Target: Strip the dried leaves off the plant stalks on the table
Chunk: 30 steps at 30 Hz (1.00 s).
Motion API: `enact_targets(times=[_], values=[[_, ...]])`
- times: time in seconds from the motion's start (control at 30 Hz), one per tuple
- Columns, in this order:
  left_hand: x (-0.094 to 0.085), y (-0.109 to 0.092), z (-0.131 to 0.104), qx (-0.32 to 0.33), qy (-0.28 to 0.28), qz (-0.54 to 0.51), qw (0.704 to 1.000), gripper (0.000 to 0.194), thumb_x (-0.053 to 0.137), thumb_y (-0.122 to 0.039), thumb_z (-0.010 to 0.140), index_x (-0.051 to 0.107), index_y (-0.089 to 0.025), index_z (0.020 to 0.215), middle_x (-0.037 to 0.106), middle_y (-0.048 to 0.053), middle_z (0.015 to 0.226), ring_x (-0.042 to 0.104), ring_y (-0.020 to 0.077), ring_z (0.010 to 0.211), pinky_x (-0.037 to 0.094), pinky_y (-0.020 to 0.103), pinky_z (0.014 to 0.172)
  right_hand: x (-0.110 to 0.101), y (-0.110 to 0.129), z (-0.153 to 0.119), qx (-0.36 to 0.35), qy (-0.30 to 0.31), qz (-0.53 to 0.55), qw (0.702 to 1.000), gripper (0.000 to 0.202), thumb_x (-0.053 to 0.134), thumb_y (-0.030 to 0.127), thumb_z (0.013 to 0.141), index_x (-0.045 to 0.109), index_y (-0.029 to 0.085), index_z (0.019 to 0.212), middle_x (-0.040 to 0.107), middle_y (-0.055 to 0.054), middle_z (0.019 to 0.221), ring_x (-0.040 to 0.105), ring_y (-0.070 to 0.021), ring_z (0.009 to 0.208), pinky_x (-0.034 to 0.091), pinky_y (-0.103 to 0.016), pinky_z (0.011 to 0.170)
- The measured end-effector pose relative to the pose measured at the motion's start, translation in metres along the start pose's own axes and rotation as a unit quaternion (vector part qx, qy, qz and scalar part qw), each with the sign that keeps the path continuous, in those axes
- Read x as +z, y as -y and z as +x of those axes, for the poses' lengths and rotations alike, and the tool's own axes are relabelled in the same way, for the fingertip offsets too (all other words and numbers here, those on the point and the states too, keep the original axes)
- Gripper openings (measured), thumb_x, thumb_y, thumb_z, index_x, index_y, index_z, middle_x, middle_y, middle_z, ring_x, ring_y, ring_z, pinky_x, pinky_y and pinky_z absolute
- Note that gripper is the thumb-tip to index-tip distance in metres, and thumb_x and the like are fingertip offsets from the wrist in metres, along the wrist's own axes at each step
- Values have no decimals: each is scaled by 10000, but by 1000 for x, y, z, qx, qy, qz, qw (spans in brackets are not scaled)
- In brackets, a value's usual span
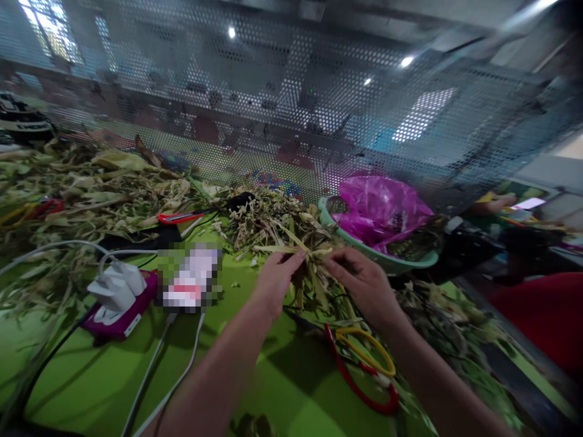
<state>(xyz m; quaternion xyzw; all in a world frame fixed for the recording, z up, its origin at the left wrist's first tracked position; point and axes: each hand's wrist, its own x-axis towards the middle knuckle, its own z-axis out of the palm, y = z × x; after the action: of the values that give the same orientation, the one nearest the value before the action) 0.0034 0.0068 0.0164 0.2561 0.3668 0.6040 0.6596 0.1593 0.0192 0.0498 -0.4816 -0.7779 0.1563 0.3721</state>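
My left hand [277, 278] pinches the left side of a bundle of pale dried leaf strips [314, 267], thumb and fingertips pressed together. On the other side of the bundle, my right hand [362, 282] has its fingers closed on the same strips. The loose ends of the strips fan out upward and hang below the fingers. Below my right hand lie scissors [359, 364] with one red and one yellow handle. A heap of small dried plant bits [262, 224] lies just beyond my hands.
A green basket [412, 264] holding a purple plastic bag [385, 209] stands at right. At left are a magenta power strip [121, 315] with white plugs, a phone [189, 279] with cables, a red cutter knife [180, 217] and piled leaves [91, 188]. A perforated metal panel [255, 109] rises behind.
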Motion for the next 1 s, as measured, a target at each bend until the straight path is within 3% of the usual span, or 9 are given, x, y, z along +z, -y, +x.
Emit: enact_targets(times=[0.07,0.13,0.23,0.43,0.63,1.0], values=[[1,0,-1,4,13,-15,1000,292,745,-353,622,684,-149,822,671,45,811,559,119,701,423,243,683,6,3,-3,49,86,47,994,281,534,448,831,581,189,734,556,2,697,512,-161,682,404,-269,648],[1,-1,-1,12,18,-17,1000,264,745,-344,618,679,-142,775,658,34,762,553,113,679,426,236,672,12,3,-4,75,120,82,987,308,538,458,823,547,183,685,505,17,646,469,-141,634,381,-252,603],[-2,-4,1,20,7,-12,1000,252,728,-362,632,666,-147,748,636,22,704,551,115,641,440,242,646,14,2,-4,98,124,118,980,291,558,432,808,519,181,666,466,24,627,432,-129,618,362,-242,589],[-6,-5,5,30,1,2,1000,295,730,-392,633,668,-142,775,646,28,718,546,111,627,449,244,636,15,7,-5,104,126,161,973,252,554,433,814,553,185,775,522,13,713,465,-133,673,389,-243,633],[-3,-1,3,21,21,5,1000,303,738,-385,624,673,-139,788,647,23,716,549,110,637,440,235,626,21,7,-10,118,143,173,967,311,550,446,819,484,190,655,399,39,592,373,-105,551,325,-222,502],[-4,-11,-1,-37,-6,-33,999,262,745,-340,619,580,-138,643,515,-36,561,445,50,499,374,185,510,13,-3,-4,41,144,77,986,301,554,389,827,492,191,609,422,35,591,411,-123,588,349,-242,570]])
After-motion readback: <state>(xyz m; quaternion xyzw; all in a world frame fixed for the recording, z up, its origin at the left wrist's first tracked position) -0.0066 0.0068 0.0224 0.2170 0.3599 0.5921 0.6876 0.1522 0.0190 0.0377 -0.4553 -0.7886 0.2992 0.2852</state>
